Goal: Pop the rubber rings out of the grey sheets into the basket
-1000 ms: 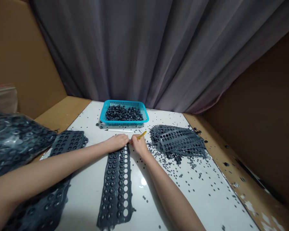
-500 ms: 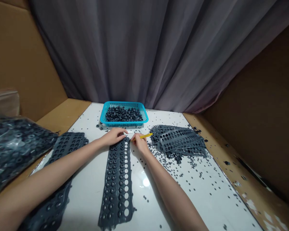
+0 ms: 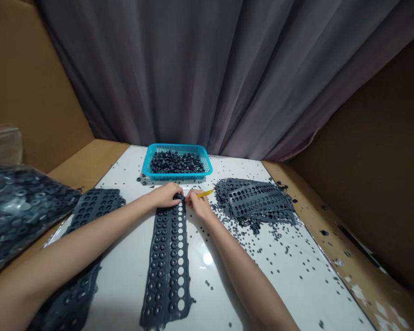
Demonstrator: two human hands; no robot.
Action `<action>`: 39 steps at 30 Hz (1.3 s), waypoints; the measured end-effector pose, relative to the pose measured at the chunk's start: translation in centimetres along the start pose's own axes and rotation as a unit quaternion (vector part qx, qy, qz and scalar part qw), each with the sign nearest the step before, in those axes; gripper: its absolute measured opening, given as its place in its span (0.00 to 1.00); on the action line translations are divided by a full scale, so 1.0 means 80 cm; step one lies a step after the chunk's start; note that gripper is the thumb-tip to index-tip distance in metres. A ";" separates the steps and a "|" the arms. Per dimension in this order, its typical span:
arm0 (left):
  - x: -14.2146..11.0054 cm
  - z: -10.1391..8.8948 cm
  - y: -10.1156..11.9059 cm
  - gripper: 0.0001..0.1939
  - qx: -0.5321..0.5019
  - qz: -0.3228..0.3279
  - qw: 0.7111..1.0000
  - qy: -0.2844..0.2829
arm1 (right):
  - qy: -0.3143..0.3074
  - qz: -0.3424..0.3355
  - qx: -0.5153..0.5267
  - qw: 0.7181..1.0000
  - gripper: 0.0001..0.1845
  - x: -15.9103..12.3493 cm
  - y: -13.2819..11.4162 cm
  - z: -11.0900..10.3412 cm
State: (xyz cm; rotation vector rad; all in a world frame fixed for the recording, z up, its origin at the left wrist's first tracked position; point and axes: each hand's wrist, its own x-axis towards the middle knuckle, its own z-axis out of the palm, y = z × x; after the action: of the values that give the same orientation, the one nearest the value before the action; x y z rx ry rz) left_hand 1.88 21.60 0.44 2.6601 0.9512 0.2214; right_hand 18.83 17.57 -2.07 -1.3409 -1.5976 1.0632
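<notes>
A long dark rubber sheet (image 3: 167,262) with rows of moulded rings lies lengthwise in front of me. Its right-hand column is a line of punched-out holes showing white table. At the sheet's far end, my left hand (image 3: 168,195) has its fingers curled over the edge, gripping it by the top corner. My right hand (image 3: 199,205) is closed round a thin yellow-handled tool (image 3: 205,194), its tip meeting the sheet's far right corner beside the left fingers. What kind of tip it has is hidden.
A blue basket (image 3: 177,176) of small black rings stands at the back. Stripped sheets (image 3: 257,200) are heaped at right among scattered black bits. More ring sheets (image 3: 98,202) lie under my left forearm, beside a clear bag (image 3: 24,207) of rings. A slim white tool lies behind my hands.
My left hand lifted its fingers off the sheet's end, then curled them back onto it. The yellow tool swung rightward and then back toward the sheet's corner.
</notes>
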 end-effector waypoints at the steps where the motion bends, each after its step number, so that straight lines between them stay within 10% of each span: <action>1: 0.002 0.000 0.001 0.09 0.006 0.000 1.000 -0.006 | 0.001 -0.004 -0.013 1.000 0.14 0.002 -0.001 0.000; 16: -0.009 0.039 0.004 0.08 -0.019 -0.037 0.998 0.056 | 0.029 0.005 -0.091 0.995 0.17 0.005 -0.014 -0.001; 30: -0.020 0.011 -0.007 0.09 -0.220 -0.148 0.933 0.241 | 0.036 0.008 -0.035 0.999 0.16 0.001 -0.013 0.003; 37: -0.017 -0.023 0.031 0.15 -0.614 -0.176 0.743 0.201 | 0.043 -0.032 0.105 0.993 0.12 0.009 -0.035 -0.014; 39: -0.011 -0.041 0.052 0.11 -0.751 -0.150 0.616 0.185 | 0.087 -0.076 0.211 0.971 0.12 0.007 -0.058 -0.028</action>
State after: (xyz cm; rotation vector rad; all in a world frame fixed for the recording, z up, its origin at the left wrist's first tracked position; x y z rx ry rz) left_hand 2.91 18.76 4.88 0.8601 0.6883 0.9761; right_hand 19.28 17.93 3.05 -0.9797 -1.2351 1.0839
